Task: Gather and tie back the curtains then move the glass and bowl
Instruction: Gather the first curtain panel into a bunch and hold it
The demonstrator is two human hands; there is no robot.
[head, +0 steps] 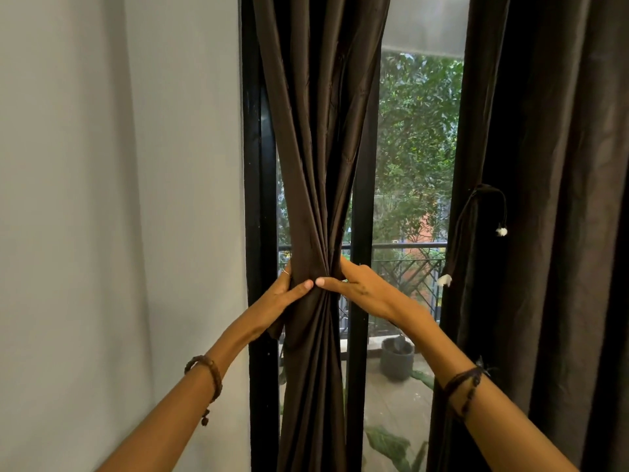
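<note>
A dark brown curtain point(316, 172) hangs in front of the black-framed window, bunched into a narrow waist at mid height. My left hand point(286, 294) grips the bunch from the left, thumb across the front. My right hand point(354, 284) grips it from the right, its thumb meeting the left thumb on the front folds. A second dark curtain point(551, 199) hangs at the right, and on its inner edge a dark tie-back cord point(476, 212) with white tassel ends dangles loose. Neither a glass nor a bowl is in view.
A pale grey wall point(119, 199) fills the left. Behind the glass are a balcony railing point(408, 264), a grey plant pot point(396, 357) and trees. The black window frame point(258, 199) stands right behind the gathered curtain.
</note>
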